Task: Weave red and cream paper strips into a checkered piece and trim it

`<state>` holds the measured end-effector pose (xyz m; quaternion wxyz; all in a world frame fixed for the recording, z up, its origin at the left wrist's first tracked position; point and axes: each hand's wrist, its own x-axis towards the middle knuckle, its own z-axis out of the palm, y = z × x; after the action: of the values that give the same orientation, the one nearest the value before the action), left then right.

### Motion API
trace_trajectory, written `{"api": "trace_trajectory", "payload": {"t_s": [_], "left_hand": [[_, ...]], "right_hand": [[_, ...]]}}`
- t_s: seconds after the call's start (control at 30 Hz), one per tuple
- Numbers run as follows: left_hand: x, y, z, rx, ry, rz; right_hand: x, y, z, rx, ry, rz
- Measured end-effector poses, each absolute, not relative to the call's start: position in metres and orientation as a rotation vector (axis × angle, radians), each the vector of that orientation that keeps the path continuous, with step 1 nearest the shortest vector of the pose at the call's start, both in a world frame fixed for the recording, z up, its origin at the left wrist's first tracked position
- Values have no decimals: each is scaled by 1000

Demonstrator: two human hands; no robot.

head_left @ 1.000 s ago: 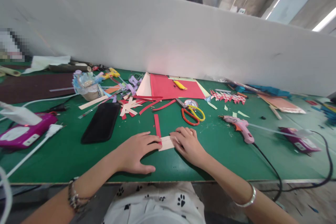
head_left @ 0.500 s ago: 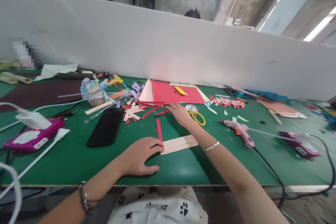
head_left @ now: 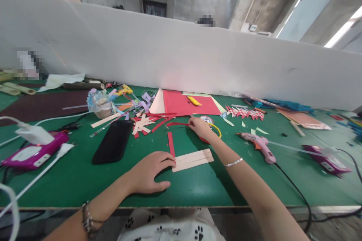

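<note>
My left hand [head_left: 151, 171] lies on the table with its thumb spread away from the fingers. Its fingertips press down where a short upright red paper strip [head_left: 171, 144] meets the left end of the cream paper strips [head_left: 194, 159], which lie side by side with narrow slits between them. Farther out, my right hand [head_left: 200, 127] is closed in a pinch on a long red paper strip [head_left: 178, 124]. One part of this strip trails left, and a red curve shows below the hand. Yellow-handled scissors [head_left: 218, 130] lie partly hidden behind the right hand.
A black phone [head_left: 113, 142] lies left, near cut cream and red scraps [head_left: 143, 124]. Red paper [head_left: 181, 103] with a yellow cutter [head_left: 194, 100] lies at the back. A pink glue gun [head_left: 260, 144] with its cord and a purple power strip [head_left: 325, 160] are on the right.
My right hand has drawn back and slightly right, its fingers now closed on a red paper strip lifted from the pile. The left hand has stayed on the cream strips.
</note>
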<state>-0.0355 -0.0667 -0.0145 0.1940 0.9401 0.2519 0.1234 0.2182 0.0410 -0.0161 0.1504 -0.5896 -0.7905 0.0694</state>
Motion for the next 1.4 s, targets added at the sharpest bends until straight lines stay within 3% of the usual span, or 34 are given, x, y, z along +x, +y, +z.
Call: {"api": "trace_trajectory", "payload": {"t_s": [0.5,0.7,1.07,1.4], "left_hand": [[-31,-63,-9,2650,733,282],[-20,-52,4,2648,779,463],[0,-48,2,2577,726,180],[-1,-46,0,2604,739,136]], "right_hand": [[228,-28,-26,-1287,-1716,917],[224,-24,-37,-1217,-1548,1031],[229,-30,-25,-1233,-1464,996],[224,-34,-23,-1141,-1421,1082]]}}
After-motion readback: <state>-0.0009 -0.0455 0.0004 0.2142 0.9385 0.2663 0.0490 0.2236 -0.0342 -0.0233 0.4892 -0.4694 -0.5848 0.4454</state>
